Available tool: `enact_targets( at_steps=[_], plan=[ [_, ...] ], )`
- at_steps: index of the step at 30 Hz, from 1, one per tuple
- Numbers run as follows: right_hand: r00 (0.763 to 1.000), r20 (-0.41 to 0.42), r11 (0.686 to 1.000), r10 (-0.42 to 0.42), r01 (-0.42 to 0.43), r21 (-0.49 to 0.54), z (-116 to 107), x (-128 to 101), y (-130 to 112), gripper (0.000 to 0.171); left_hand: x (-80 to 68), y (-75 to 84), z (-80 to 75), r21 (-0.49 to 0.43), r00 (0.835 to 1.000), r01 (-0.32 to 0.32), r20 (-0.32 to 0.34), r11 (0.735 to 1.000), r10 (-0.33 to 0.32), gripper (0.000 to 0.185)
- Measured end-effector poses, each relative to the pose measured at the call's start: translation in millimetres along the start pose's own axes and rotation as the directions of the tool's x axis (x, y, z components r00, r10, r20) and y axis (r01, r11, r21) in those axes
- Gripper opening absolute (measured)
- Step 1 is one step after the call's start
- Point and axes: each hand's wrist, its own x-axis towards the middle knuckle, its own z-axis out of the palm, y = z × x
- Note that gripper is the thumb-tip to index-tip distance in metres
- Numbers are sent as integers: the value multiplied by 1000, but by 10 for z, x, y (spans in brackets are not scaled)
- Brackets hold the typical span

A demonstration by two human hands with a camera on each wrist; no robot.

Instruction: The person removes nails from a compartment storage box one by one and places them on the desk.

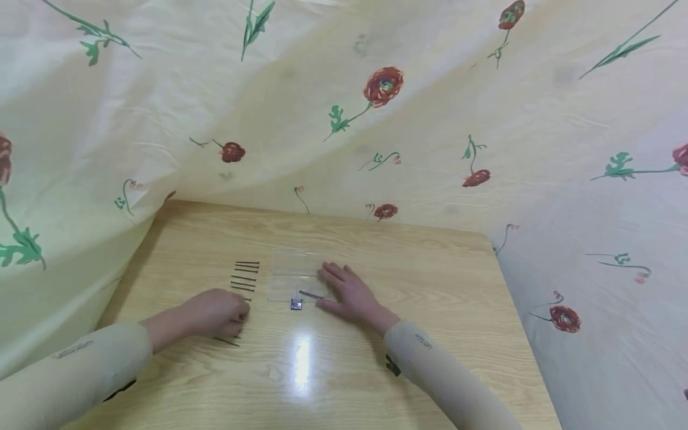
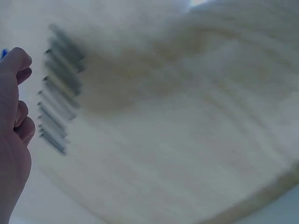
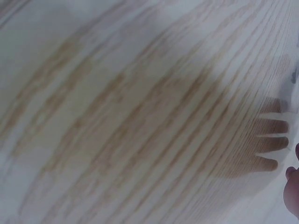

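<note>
Several thin dark nails or screws [image 1: 244,278] lie side by side in a column on the wooden table. My left hand [image 1: 219,313] is over the near part of that column, fingers curled; whether it pinches one is hidden. In the left wrist view the same hand [image 2: 14,107] shows curled fingers beside the blurred row. A clear plastic sheet or bag [image 1: 282,278] lies right of the column. With spread fingers, my right hand [image 1: 352,295] rests on its right edge. Close to the right thumb is another dark nail or screw [image 1: 310,294].
A small blue-and-black tag [image 1: 296,304] sits at the plastic's near edge. Another thin dark piece [image 1: 228,341] lies on the table [image 1: 430,346] just nearer than my left hand. Floral cloth [image 1: 290,119] hangs behind and along both sides of the table.
</note>
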Motion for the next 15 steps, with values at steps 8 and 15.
enact_targets(
  at_steps=[8, 15],
  plan=[
    [999, 18, 998, 34, -35, 54, -40, -47, -42, 81, 740, 84, -193, -4, 997, 73, 33, 997, -73, 18],
    [999, 15, 999, 34, -34, 30, -72, -50, -55, 79, 1224, 87, -141, -23, 1000, 14, -6, 1000, -14, 22]
  ],
)
